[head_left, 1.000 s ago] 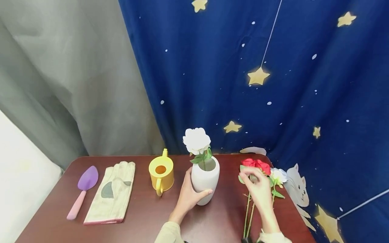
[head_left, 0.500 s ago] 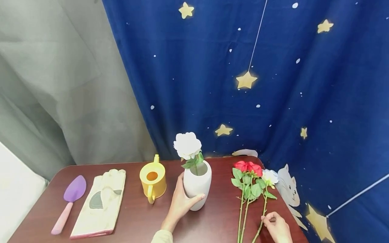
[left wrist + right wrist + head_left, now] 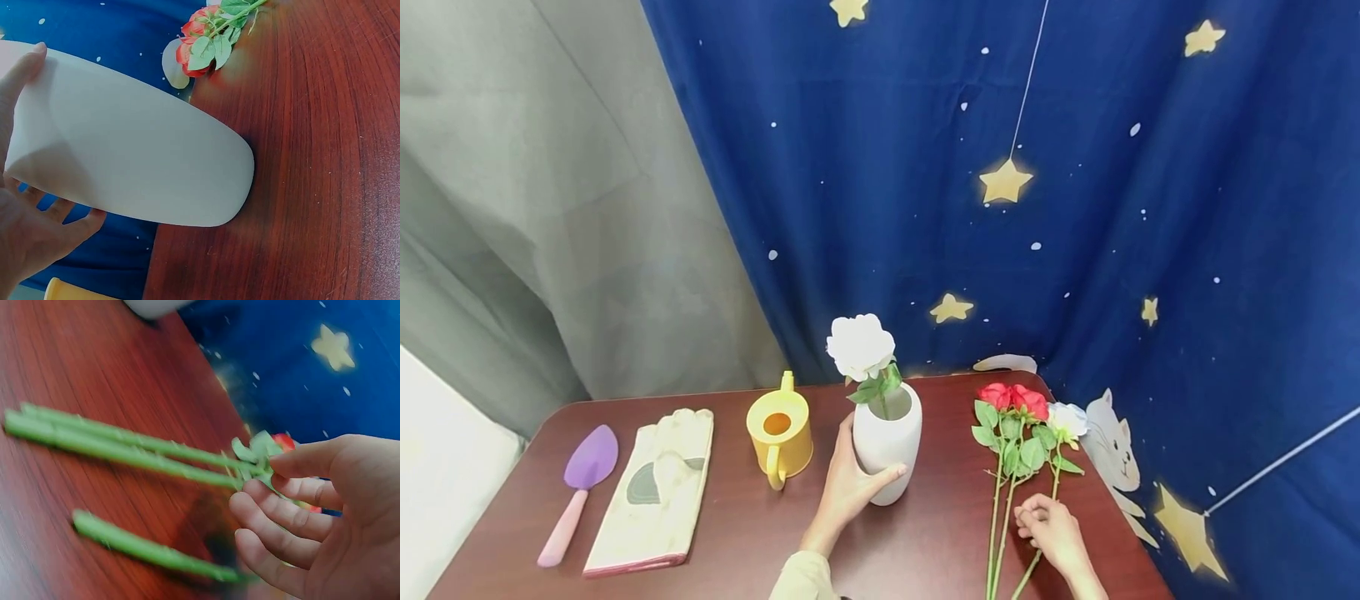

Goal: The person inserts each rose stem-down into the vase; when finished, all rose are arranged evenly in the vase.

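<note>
A white vase (image 3: 887,454) with one white flower (image 3: 860,346) stands mid-table. My left hand (image 3: 846,492) grips its side, thumb in front, fingers behind. In the left wrist view the vase (image 3: 125,169) fills the frame in that hand (image 3: 25,244). To the right lie two red roses (image 3: 1013,400) and a white rose (image 3: 1066,419). My right hand (image 3: 1048,532) rests over their green stems (image 3: 998,533). In the right wrist view its fingers (image 3: 281,525) curl loosely above the stems (image 3: 125,447), thumb and forefinger apart around a leaf.
Left of the vase on the dark red table (image 3: 737,533) are a yellow watering can (image 3: 780,433), a beige glove (image 3: 655,492) and a purple trowel (image 3: 580,479). A starry blue curtain (image 3: 1000,208) and a grey curtain (image 3: 550,208) hang behind. The table's right edge runs beside the roses.
My right hand left the rose heads, drew back to the lower stems, then shifted slightly left over them. The left hand stayed on the vase.
</note>
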